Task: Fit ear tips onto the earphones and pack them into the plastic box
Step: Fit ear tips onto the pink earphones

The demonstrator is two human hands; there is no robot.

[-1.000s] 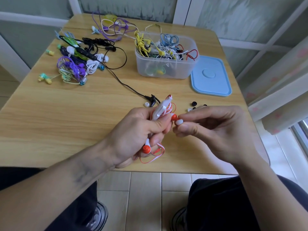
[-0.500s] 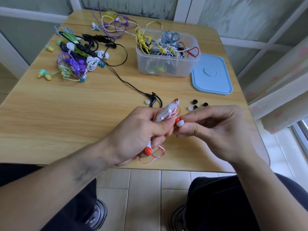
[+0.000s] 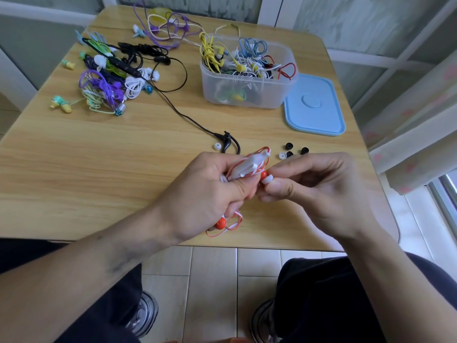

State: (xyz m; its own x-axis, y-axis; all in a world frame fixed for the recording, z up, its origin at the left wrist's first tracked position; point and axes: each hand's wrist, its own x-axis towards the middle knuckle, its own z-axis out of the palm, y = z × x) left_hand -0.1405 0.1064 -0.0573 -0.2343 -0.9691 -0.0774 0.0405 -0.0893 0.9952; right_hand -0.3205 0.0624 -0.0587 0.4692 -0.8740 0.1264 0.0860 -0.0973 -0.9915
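My left hand (image 3: 205, 191) grips the bundled orange earphones (image 3: 249, 167) above the tabletop (image 3: 99, 169); my right hand (image 3: 319, 189) pinches a white ear tip (image 3: 267, 179) onto the bud (push straight and twist, don't fold it).

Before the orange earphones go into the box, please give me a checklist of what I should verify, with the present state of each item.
1. White ear tip fully seated on the orange earbud: cannot tell, the right hand pinches it.
2. Second orange earbud has a tip: cannot tell.
3. Cable bundled in the left hand: not ok, loops hang loose.
4. Plastic box open: ok, blue lid lies beside it.
5. Room in the box: ok, though nearly full.
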